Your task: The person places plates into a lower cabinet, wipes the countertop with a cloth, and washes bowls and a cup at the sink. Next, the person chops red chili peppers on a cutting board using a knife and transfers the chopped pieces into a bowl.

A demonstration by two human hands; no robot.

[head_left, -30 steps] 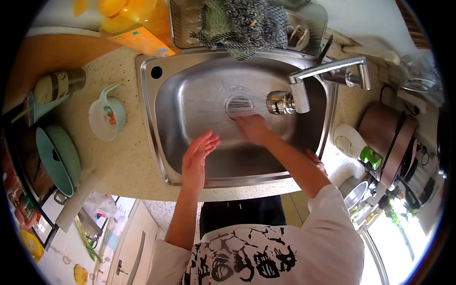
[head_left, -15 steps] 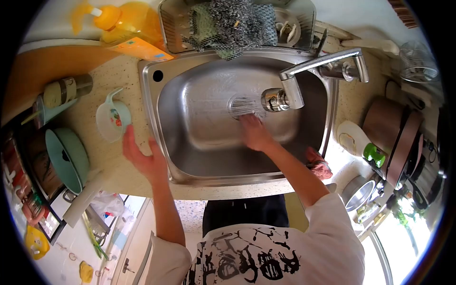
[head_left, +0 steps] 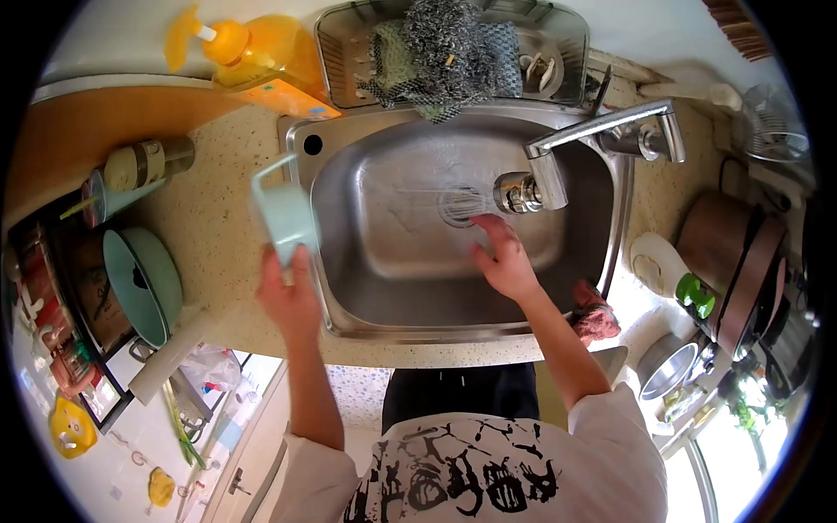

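Observation:
My left hand (head_left: 290, 295) pinches the rim of a small pale-green bowl with a handle (head_left: 290, 212). The bowl is tipped on its side and blurred, lifted at the left edge of the steel sink (head_left: 366, 307); its inside is hidden. Over the sink, my right hand (head_left: 506, 259) is open and empty, its fingers apart just below the water stream. Whether the fingertips touch the water I cannot tell. Water sprays leftward from the chrome faucet (head_left: 521, 190) across the drain (head_left: 460, 206).
Behind the sink stand an orange pump bottle (head_left: 270, 54) and a rack (head_left: 342, 63) with steel wool (head_left: 443, 57). A green basin (head_left: 144, 286) sits on the left. A red cloth (head_left: 596, 319) hangs over the sink's right front corner; pans (head_left: 719, 248) stand farther right.
My left hand has taken hold of the small bowl, lifted it from the counter and tilted it toward the sink. My right hand has drawn back from the drain, to the right.

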